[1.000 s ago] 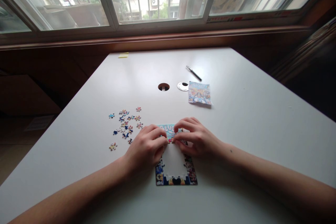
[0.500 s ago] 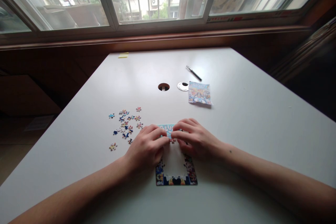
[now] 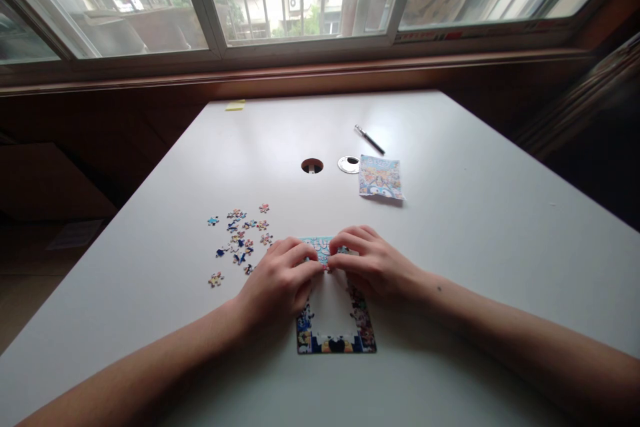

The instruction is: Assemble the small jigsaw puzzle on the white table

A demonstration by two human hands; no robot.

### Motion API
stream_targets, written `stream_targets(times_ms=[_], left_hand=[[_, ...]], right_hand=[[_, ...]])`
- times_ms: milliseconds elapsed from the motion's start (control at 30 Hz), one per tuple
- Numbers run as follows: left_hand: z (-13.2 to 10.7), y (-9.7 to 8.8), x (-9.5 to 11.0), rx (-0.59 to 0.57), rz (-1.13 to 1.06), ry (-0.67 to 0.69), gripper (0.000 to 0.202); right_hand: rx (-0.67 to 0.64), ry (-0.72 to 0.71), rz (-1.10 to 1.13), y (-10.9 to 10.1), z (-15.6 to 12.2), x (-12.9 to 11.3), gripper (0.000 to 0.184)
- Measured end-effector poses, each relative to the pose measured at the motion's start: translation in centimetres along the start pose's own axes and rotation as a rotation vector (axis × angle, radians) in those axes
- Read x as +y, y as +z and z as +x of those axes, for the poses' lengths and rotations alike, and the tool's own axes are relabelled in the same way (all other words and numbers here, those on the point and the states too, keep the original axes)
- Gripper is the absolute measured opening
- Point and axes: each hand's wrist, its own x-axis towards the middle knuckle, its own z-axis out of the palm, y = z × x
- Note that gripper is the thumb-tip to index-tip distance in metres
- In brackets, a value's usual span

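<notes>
Head view: the loose pieces (image 3: pixel 241 242) lie at left on the white bench (image 3: pixel 450 213) as they did half a second ago, and the left hand (image 3: pixel 283 273) keeps its place, fingers bent, one tip at a small red piece (image 3: pixel 327 268). To its right, the fingers of the right hand (image 3: pixel 375 263), curled and slightly parted, have shifted a little, and less of that piece shows; this suggests a fine adjustment of its fit. Whether either hand pinches it or only presses, I cannot tell. The puzzle frame (image 3: pixel 336 345) lies flat under and between both hands, toward the near side: blue figures on its left, pale turquoise with lettering along its far end, black and yellow along its near end, dark brownish-red on its right, bare white in the middle
</notes>
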Motion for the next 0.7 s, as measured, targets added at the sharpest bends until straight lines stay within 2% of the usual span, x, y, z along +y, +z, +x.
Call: stream_targets(times_ms=[200,267,333,433,533,567,633,700], left_hand=[[0.0,0.3,0.3,0.029,-0.042,0.010,0.023],[0.4,-0.6,0.3,0.104,-0.122,0.020,0.026],[1.0,-2.4,0.0,0.209,-0.202,-0.023,0.027],[1.1,-6.0,-2.0,0.356,-0.171,-0.195,0.024],[-0.6,-8.6,-5.3,0.525,-0.023,-0.325,0.019],[-1.4,-9.0,-6.5,0.556,0.046,-0.348,0.019],[-3.0,-9.3,-8.3,0.541,0.151,-0.400,0.018],[-4.0,-9.3,-9.3,0.531,0.188,-0.443,0.018]], right_hand=[[0.038,0.015,0.031,0.0,0.0,-0.1,0.028],[0.098,0.070,0.071,0.0,0.1,-0.1,0.030],[0.163,0.156,0.143,-0.1,0.2,0.1,0.027],[0.218,0.319,0.267,-0.2,0.2,0.6,0.021],[0.248,0.453,0.341,-0.4,0.3,1.0,0.019],[0.258,0.477,0.358,-0.4,0.3,1.1,0.019],[0.273,0.503,0.391,-0.4,0.4,1.2,0.018],[0.276,0.520,0.417,-0.3,0.3,1.1,0.017]])
